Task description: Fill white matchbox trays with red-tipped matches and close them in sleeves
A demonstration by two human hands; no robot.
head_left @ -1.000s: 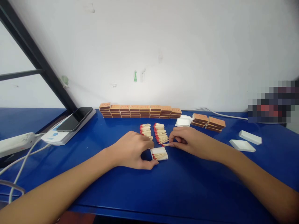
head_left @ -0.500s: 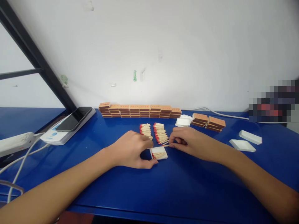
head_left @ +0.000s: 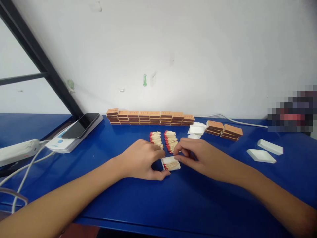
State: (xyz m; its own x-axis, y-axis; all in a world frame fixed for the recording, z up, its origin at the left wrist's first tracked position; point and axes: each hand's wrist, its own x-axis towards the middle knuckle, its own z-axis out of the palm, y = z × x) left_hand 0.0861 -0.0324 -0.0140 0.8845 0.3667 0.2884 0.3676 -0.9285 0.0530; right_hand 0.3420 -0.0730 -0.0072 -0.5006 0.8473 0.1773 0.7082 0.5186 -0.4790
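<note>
Matches (head_left: 170, 165) in white tray (head_left: 167, 159) between fingers (head_left: 160, 175)

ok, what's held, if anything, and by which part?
White rectangular cardboard-looking matchbox tray: the left hand seems to hold its left end between thumb and forefinger. Cannot tell whether the right hand pinches anything.

White matchbox tray (head_left: 169, 159): open side up, flat on blue surface (head_left: 173, 201), part-filled. Matches inside (head_left: 170, 165): pale sticks, red heads leftward, loosely aligned. Beyond it, two match rows side by side, heads also left: left row (head_left: 156, 138), right row (head_left: 170, 140), narrow gap between, lower ends partly hidden.
</note>
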